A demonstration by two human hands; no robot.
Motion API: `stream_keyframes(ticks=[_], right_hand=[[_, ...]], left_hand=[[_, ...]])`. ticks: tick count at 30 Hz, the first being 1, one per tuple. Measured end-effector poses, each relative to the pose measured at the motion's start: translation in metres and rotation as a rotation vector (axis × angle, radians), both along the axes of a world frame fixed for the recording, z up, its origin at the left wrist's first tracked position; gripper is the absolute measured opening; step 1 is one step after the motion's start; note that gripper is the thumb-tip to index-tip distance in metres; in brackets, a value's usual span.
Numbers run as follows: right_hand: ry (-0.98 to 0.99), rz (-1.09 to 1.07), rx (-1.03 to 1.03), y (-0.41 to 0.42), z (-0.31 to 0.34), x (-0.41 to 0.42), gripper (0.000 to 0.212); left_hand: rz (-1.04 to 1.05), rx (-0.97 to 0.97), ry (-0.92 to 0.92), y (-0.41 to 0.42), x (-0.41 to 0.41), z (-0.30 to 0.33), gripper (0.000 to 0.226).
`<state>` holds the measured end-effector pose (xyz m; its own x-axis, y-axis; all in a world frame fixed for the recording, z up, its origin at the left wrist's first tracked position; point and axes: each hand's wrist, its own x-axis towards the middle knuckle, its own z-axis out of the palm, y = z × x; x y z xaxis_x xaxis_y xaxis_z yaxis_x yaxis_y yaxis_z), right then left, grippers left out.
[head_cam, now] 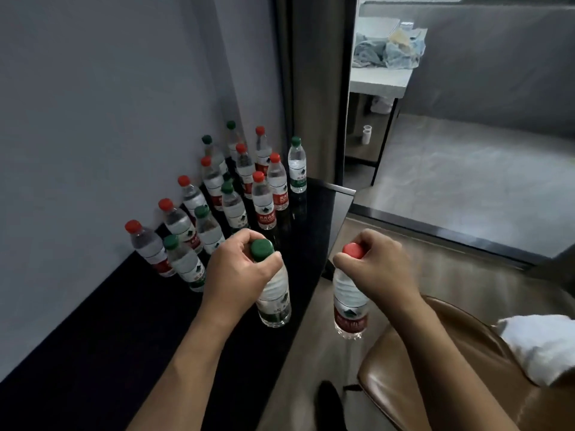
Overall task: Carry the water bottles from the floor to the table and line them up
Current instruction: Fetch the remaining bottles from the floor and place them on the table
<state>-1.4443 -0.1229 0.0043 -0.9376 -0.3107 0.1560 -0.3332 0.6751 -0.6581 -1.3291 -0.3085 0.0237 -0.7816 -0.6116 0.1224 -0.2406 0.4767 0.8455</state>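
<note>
Two more bottles reach our worktop [93, 321].
Left hand [239, 269] grasps the green-capped bottle [273, 293], right hand [376, 269] the red-capped bottle [350, 306]; rows [224, 194] stand already.

- left hand [241, 269] bottle [273, 293]: green cap, green-and-white label
- right hand [378, 269] bottle [350, 306]: red cap, red label
- table [93, 337]: glossy black
- chair [435, 368]: tan brown
- wall [93, 104]: plain grey

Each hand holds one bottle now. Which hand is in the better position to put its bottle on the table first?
Probably the left hand. Its green-cap bottle is already over the black table, just in front of the lined-up bottles. The right hand holds the red-cap bottle past the table's edge, over the floor.
</note>
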Motion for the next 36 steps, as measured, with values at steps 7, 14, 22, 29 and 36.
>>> stream_keyframes(ticks=[7, 14, 22, 29, 36], right_hand=[[0.007, 0.206, -0.046, -0.079, 0.011, -0.078, 0.036], [-0.012, 0.329, -0.086, -0.154, 0.015, -0.104, 0.032], [-0.012, 0.520, 0.098, -0.208, -0.006, -0.111, 0.033], [-0.037, 0.668, 0.257, -0.245, -0.033, -0.144, 0.024], [-0.006, 0.922, 0.366, -0.279, -0.065, -0.190, 0.028]], left_hand=[[0.112, -0.051, 0.004, -0.042, -0.045, 0.019, 0.015], [0.232, -0.078, 0.009, -0.083, -0.037, 0.014, 0.017], [0.294, -0.113, -0.109, -0.134, -0.029, -0.021, 0.023], [0.361, -0.247, -0.313, -0.143, -0.052, -0.050, 0.032], [0.464, -0.235, -0.441, -0.140, -0.089, -0.073, 0.031]])
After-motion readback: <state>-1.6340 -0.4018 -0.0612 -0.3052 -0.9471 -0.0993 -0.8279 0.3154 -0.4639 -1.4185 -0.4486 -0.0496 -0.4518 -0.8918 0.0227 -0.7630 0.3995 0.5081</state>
